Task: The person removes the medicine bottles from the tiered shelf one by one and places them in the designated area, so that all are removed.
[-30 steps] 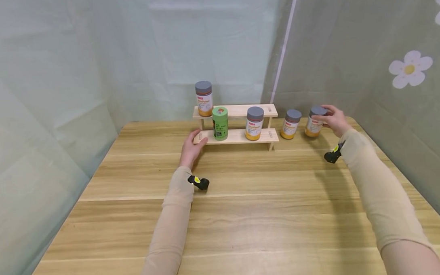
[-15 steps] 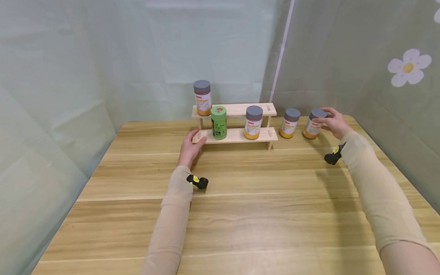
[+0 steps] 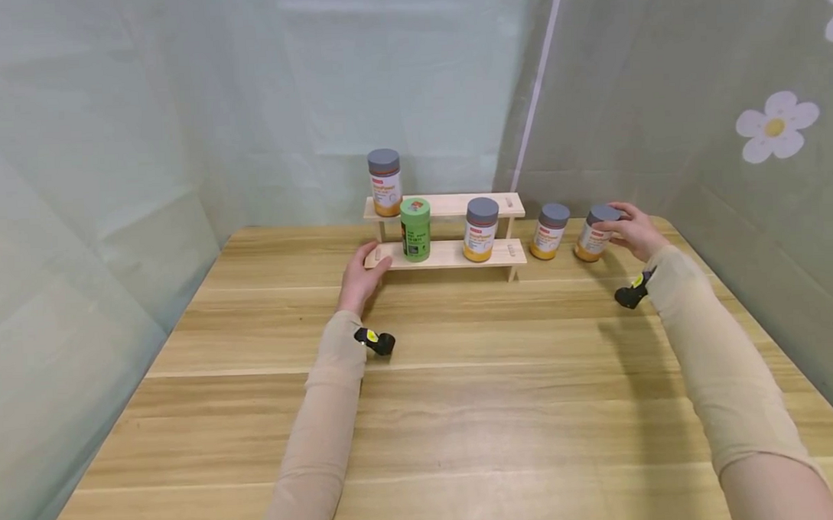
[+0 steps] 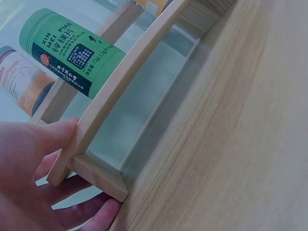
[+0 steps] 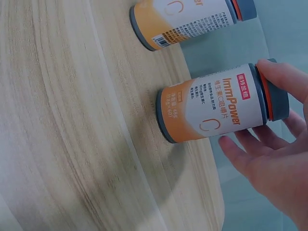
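Note:
My left hand grips the left end of a two-tier wooden shelf, the thumb over the lower board and fingers below it by the leg. Beside that thumb stands a green bottle. On the far right, my right hand holds a grey-lidded ImmPower supplement bottle near its lid, the thumb on one side and fingers behind. Its base is right at the tabletop. Just left of it, a matching bottle stands upright on the table.
Another matching bottle stands right of the green one on the lower board. One more bottle is on the upper board's left end. Curtains hang close behind the wooden table, and a flowered one hangs along its right side.
The bottle in my right hand has come slightly nearer, relative to the bottle beside it. The left hand stays on the shelf's end.

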Available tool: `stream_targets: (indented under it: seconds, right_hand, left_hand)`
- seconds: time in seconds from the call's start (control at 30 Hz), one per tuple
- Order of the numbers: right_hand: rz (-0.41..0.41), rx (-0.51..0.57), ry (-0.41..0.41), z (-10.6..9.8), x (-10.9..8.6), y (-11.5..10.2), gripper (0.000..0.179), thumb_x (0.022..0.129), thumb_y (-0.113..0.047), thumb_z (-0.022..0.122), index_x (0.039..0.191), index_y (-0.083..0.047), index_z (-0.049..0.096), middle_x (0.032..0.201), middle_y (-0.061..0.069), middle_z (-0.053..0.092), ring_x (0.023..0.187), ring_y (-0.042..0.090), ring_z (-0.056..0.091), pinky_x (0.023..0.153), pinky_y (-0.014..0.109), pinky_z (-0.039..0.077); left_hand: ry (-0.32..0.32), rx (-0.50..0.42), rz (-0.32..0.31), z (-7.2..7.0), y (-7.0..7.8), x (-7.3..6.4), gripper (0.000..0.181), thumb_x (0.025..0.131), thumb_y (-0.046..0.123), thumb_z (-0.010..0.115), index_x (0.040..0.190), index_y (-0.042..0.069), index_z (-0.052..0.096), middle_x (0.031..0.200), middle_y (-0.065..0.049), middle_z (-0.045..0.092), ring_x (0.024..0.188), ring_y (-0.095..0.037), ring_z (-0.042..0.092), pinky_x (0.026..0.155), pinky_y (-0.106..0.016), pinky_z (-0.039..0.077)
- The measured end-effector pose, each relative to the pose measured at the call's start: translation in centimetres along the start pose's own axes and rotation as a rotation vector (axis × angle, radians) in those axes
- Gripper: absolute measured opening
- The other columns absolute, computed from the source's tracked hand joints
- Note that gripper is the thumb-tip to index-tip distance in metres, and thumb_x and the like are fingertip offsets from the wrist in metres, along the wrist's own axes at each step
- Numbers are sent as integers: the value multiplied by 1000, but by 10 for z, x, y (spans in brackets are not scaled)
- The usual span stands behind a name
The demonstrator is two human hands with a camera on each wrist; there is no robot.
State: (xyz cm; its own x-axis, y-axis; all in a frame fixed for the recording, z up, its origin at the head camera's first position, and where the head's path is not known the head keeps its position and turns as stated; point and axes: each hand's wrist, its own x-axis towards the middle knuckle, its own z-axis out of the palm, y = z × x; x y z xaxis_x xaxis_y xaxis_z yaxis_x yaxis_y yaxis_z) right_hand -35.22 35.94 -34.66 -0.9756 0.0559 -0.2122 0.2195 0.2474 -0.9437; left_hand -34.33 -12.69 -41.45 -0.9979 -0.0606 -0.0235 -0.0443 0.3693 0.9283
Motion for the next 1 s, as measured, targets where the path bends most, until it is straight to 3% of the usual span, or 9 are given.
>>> stream_targets:
  seconds: [0.2, 0.33, 0.53, 1.0]
  right_hand:
    - [-3, -7, -22, -2, -1, -3, 88, 94, -19, 63, 157, -22, 1, 163, 19, -2, 150, 33, 8, 124, 50, 15]
    - [-31, -68, 16, -3, -3, -8, 89, 94, -23, 63, 157, -19, 1, 162, 20, -7, 150, 36, 6, 124, 54, 10]
    - [-95, -199, 83, 1, -5, -24, 86, 95, -26, 60, 156, -10, 2, 162, 23, 5, 149, 41, 11, 123, 56, 11]
    - [-160, -193, 203, 22, -8, -50, 73, 94, -28, 62, 153, -9, 23, 158, 17, 27, 144, 33, 29, 121, 46, 25]
  left_hand:
    - [8, -18, 21, 0, 0, 0, 58, 96, 32, 60, 147, 16, 40, 158, -8, 33, 148, -28, 26, 123, -44, 20]
    - [4, -54, 21, 1, -1, 0, 58, 95, 30, 62, 147, 15, 41, 157, -9, 35, 148, -27, 27, 123, -42, 21]
    - [10, -78, 9, 0, -1, 0, 57, 94, 29, 62, 146, 16, 42, 157, -9, 35, 148, -27, 27, 123, -41, 21]
    - [14, -81, 4, 1, -2, 0, 56, 95, 30, 62, 146, 16, 43, 157, -8, 35, 147, -27, 28, 123, -42, 21]
